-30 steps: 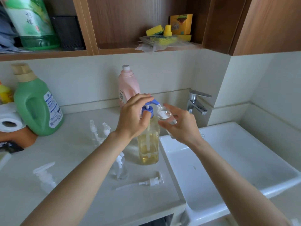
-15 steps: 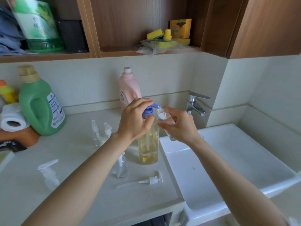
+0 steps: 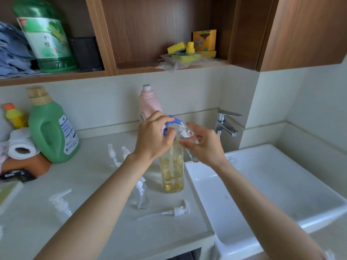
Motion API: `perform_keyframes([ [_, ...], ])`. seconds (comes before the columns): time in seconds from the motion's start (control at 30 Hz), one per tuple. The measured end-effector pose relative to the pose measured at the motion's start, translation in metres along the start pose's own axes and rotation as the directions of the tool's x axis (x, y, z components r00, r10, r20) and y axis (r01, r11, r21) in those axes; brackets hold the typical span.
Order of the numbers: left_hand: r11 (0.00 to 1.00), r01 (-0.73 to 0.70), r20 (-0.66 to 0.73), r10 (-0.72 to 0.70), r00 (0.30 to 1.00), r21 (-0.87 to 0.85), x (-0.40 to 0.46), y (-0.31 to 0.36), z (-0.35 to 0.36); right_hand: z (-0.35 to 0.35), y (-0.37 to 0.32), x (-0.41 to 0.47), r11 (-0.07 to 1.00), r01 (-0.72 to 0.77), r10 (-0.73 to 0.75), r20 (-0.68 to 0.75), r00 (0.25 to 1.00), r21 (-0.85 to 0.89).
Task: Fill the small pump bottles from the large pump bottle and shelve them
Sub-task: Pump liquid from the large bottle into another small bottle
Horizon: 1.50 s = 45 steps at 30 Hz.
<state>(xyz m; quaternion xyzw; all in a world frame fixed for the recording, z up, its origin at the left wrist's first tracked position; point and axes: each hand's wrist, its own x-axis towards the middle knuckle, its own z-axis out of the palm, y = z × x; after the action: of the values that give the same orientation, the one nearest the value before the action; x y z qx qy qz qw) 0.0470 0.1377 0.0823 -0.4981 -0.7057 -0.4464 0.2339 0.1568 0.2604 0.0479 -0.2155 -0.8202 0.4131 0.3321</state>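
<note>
Pumping away mid-frame: left hand (image 3: 153, 136) curls over the blue pump head of the big bottle (image 3: 171, 171), which looks heavy with yellowish soap, so push straight down. Just right of it, right hand (image 3: 203, 145) pinches the small bottle (image 3: 187, 136), clear, light, likely slippery; best gripped round the body, mouth tilted under the spout.

- Left hand (image 3: 153, 136): bare, no ring, watch or glove visible.
- Right hand (image 3: 203, 145): bare too, with short plain nails.
- Both forearms: uncovered up to the frame edge, no sleeve in view.
</note>
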Motion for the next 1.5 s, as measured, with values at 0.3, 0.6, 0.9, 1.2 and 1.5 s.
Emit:
perform_keyframes([
  [0.3, 1.000, 0.000, 0.019, 0.000, 1.000, 0.019, -0.018, -0.010, 0.013, 0.004, 0.009, -0.006, 0.999, -0.042, 0.042, 0.022, 0.999, -0.012],
  [0.6, 0.995, -0.035, 0.079, 0.028, 0.996, 0.090, 0.001, 0.005, -0.003, -0.002, 0.003, -0.002, 0.999, -0.024, 0.023, 0.034, 0.999, 0.029],
  [0.9, 0.998, 0.020, 0.002, -0.020, 1.000, -0.052, -0.001, 0.004, 0.000, -0.001, 0.000, -0.001, 0.995, -0.056, 0.053, 0.032, 0.998, 0.083],
  [1.2, 0.999, 0.039, -0.025, -0.039, 0.999, 0.026, -0.008, -0.007, 0.017, 0.005, 0.000, -0.004, 0.992, -0.100, 0.098, 0.037, 0.995, 0.071],
  [1.5, 0.998, -0.049, 0.001, 0.049, 0.999, 0.038, 0.013, 0.004, -0.003, -0.001, -0.011, -0.005, 0.988, -0.090, 0.085, 0.044, 0.995, 0.127],
])
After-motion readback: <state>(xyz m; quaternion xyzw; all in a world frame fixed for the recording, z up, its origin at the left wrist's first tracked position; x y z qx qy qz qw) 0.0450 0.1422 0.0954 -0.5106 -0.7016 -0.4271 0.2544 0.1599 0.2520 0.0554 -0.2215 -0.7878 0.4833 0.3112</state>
